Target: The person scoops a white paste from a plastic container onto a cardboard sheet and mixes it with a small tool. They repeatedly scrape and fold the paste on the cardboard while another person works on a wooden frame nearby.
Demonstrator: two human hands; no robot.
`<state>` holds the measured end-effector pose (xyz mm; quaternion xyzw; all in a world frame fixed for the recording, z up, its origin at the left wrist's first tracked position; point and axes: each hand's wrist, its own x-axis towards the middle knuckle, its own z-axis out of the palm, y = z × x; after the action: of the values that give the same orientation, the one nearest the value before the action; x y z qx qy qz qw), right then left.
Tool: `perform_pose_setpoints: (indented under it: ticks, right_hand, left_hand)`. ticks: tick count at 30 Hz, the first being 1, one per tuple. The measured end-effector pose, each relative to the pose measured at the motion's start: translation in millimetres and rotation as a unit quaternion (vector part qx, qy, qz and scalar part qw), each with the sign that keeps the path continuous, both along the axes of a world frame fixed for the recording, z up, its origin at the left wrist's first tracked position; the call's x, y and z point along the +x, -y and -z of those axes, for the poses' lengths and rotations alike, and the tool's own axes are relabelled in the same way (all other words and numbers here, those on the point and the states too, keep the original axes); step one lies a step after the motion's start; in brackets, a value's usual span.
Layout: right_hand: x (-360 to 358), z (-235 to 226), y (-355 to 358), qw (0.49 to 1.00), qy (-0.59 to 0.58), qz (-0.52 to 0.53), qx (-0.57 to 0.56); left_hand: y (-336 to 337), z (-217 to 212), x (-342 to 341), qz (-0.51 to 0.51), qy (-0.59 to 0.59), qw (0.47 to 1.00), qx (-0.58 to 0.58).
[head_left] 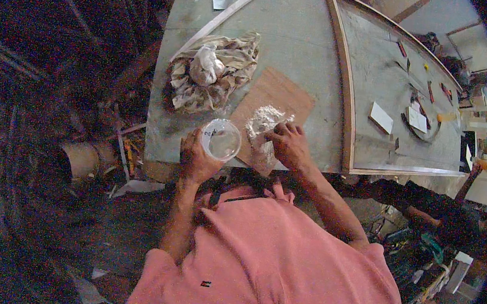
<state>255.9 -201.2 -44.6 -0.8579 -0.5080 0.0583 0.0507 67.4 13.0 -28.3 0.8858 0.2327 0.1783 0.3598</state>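
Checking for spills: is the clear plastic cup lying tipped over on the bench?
No. The clear plastic cup stands upright, mouth up, held by the left hand at the bench edge.

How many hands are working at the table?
2. The left hand holds a clear plastic cup at the table's near edge. The right hand presses into white powder on a brown board beside it. No other hands show clearly.

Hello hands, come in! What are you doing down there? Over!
Left hand gripping clear plastic cup. Right hand pressed into white powder on brown board. Crumpled rag lying beyond, apart.
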Motion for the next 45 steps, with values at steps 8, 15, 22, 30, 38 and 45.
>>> perform_pose_setpoints:
  ticks: [8,15,22,30,38,45]
  right_hand:
    - [13,5,-10,0.999,0.023,0.007,0.042]
    - [2,-4,8,0.976,-0.112,0.109,0.154]
    - [-15,5,17,0.881,-0.285,0.28,0.254]
    - [-16,25,25,0.864,-0.298,0.279,0.296]
    - [-20,20,26,0.848,-0.335,0.285,0.296]
    - [-22,22,24,0.841,-0.337,0.279,0.317]
  left_hand:
    - [-5,-1,7,0.04,-0.024,0.999,0.011]
    - [-8,-18,25,0.11,-0.117,0.986,0.033]
    - [-1,-21,50,0.136,-0.143,0.976,0.093]
    - [4,-16,63,0.165,-0.151,0.971,0.082]
    - [3,-3,63,0.153,-0.151,0.967,0.134]
    - [4,-11,67,0.152,-0.163,0.966,0.133]
